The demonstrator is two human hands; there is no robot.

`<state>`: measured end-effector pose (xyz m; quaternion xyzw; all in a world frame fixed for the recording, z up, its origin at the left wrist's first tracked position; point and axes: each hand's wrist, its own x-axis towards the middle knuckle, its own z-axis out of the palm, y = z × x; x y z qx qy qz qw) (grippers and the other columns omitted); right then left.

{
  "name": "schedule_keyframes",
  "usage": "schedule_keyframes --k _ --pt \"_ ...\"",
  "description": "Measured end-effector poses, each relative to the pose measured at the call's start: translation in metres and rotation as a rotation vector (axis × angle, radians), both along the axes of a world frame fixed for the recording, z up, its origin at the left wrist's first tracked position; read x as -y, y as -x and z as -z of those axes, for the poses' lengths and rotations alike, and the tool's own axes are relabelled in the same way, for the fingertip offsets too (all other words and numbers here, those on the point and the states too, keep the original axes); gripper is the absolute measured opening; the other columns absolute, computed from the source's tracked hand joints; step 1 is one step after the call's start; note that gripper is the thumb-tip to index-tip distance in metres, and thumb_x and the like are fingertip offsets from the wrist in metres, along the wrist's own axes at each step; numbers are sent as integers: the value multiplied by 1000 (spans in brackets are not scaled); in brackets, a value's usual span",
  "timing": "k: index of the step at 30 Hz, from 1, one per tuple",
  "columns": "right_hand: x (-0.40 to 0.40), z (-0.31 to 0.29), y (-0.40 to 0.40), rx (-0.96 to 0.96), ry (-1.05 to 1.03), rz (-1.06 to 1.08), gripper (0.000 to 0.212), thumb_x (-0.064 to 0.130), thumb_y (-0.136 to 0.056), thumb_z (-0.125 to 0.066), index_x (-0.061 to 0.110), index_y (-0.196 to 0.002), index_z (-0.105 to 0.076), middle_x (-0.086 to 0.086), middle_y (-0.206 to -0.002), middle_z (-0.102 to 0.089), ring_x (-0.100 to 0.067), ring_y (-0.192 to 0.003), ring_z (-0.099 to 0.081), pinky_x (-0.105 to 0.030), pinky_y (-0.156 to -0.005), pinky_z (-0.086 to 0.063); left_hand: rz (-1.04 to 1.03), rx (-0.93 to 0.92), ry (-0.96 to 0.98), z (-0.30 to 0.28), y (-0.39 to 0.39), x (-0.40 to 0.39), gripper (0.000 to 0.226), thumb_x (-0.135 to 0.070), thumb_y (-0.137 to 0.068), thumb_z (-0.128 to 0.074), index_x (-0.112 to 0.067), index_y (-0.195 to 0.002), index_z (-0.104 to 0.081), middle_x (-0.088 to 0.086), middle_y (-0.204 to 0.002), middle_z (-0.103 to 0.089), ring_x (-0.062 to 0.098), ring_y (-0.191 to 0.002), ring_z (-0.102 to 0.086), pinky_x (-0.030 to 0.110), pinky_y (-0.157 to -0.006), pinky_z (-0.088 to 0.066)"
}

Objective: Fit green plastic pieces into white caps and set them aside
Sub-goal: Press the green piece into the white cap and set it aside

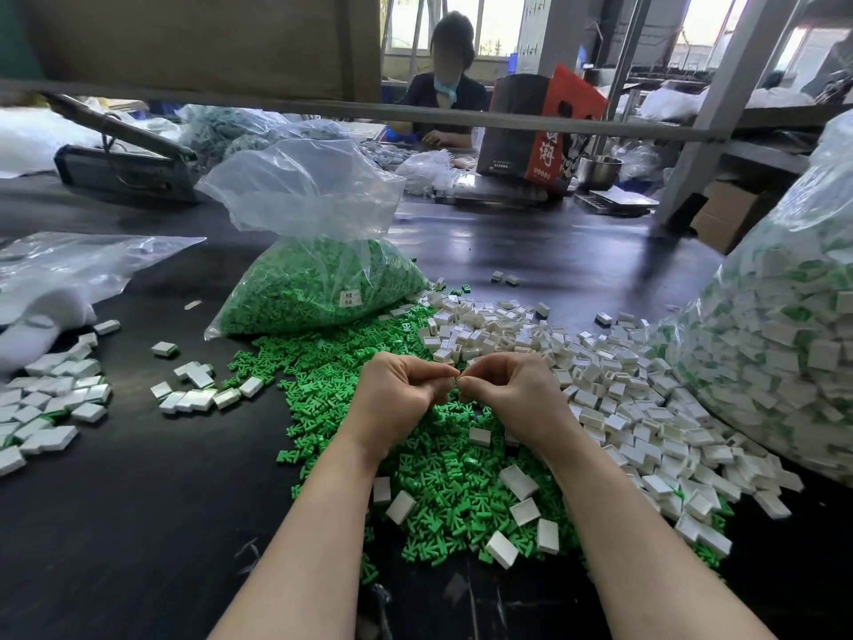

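Meeting fingertip to fingertip above a heap of parts, the left hand [400,389] and the right hand [507,389] are both curled, pinching something tiny between them; only a sliver of green shows at the join, and whether a cap is also held there cannot be told. Under and just beyond both wrists spreads the loose pile of green plastic pieces [434,473], bright, glossy, small and pronged, lying at every angle on the dark table [138,524]. A few white caps [600,390], little rectangular shells, some showing an open hollow side, lie on the green near the forearms, while most form a thick drift to the right of the right hand. Further right, beyond that drift, bulges a clear sack of finished caps [784,344], white with green showing through. Ahead of the left hand sits an open clear bag of green pieces [318,288] with a small label. Well to the left of the left hand lies a scattered group of filled caps [55,399], flat sides up. Across the table, a seated person [445,85] works.
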<state>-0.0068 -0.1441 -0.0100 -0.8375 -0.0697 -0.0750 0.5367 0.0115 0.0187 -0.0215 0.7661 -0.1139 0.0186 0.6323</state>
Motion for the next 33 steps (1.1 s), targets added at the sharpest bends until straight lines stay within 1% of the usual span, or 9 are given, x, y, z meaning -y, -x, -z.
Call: schedule_keyframes --k 3,9,12,18,21,23,26,30,33 --pt "1 2 -1 6 19 -1 13 7 -85 -73 17 -77 -73 -2 -70 -74 -9 -62 -67 -23 -63 -55 3 17 -20 0 0 1 21 2 -82 -73 -18 -83 -78 3 -74 -76 17 -71 -71 21 -69 -58" --pt "0 5 -2 16 -29 4 10 9 -87 -72 17 -82 -73 -3 -72 -74 -10 -65 -68 -22 -64 -55 1 25 42 -1 0 0 17 3 -82 -73 -10 -90 -78 5 -78 -76 20 -74 -72 25 -73 -59" --pt "0 5 -3 2 -98 -15 4 12 -90 -69 14 -87 -72 -5 -74 -75 -12 -67 -68 -24 -63 -56 21 27 106 -4 0 -1 20 4 -82 -73 -14 -88 -77 2 -78 -76 12 -70 -71 20 -68 -56" --pt "-2 4 -3 -21 124 -79 20 19 -100 -54 11 -87 -66 1 -70 -67 -14 -64 -59 -40 -69 -51 36 32 93 -7 0 -1 18 1 -88 -67 -14 -93 -76 6 -80 -76 14 -71 -67 19 -67 -55" --pt "-2 2 -2 -42 42 -110 23 15 -100 -53 11 -80 -63 3 -65 -58 -12 -62 -52 -33 -64 -44 47 7 70 -9 2 0 12 -5 -90 -66 -13 -96 -72 10 -80 -73 9 -66 -63 15 -60 -49" --pt "-2 1 -1 -59 -77 -125 23 10 -100 -51 5 -80 -61 -1 -67 -56 -14 -63 -49 -30 -63 -43 65 -10 8 -9 1 0 4 -12 -94 -62 -10 -95 -66 8 -77 -67 9 -64 -59 19 -62 -47" --pt "-3 0 -2 -85 -178 -156 25 9 -102 -47 -4 -83 -57 -13 -71 -50 -21 -64 -44 -34 -63 -38 140 -34 -77 -9 3 3 23 -18 -101 -48 -13 -80 -56 5 -70 -56 17 -66 -50 31 -65 -41" --pt "-4 0 -2 -141 -244 -197 29 10 -102 -45 10 -76 -56 -4 -64 -46 -12 -57 -40 -24 -55 -34 216 -42 -6 -9 6 7 35 -16 -105 -37 -18 -72 -51 0 -65 -45 9 -58 -41 20 -57 -36" --pt "0 2 -3 -196 -277 -228 27 12 -102 -47 12 -76 -57 -1 -63 -46 -9 -53 -38 -16 -50 -33 241 -55 2 -7 5 7 35 -15 -105 -37 -21 -75 -54 -10 -61 -50 2 -55 -43 15 -55 -36"
